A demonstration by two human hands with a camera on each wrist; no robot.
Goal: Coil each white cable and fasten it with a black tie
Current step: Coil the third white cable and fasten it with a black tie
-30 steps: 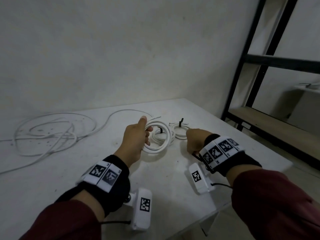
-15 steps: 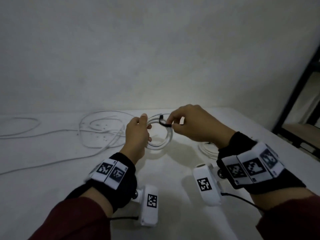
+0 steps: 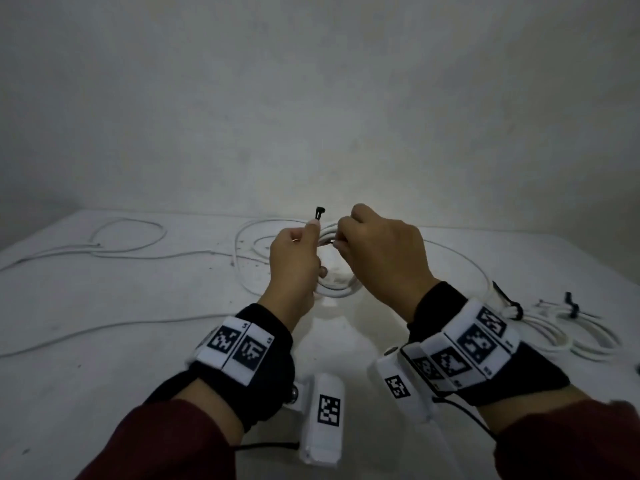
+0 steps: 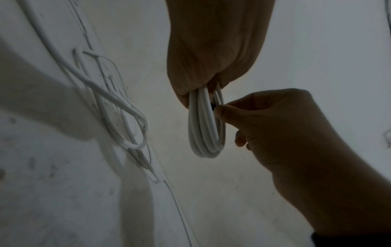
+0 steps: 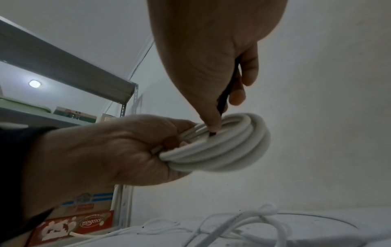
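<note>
**Both hands on one coil, tie half threaded**

While the left hand clamps a coiled white cable in its curled fingers above the white surface, the right hand pinches a black tie against the coil's loops. One end of the tie pokes up past the left fingertips in the head view, and the right wrist view shows its strip running down between thumb and finger to the inside of the coil. Loose white cables sprawl over the surface behind and to the left of the hands, uncoiled. Near the right wrist lie two finished coils, each cinched with a black tie. A metal shelf with boxes stands at the side.
</note>
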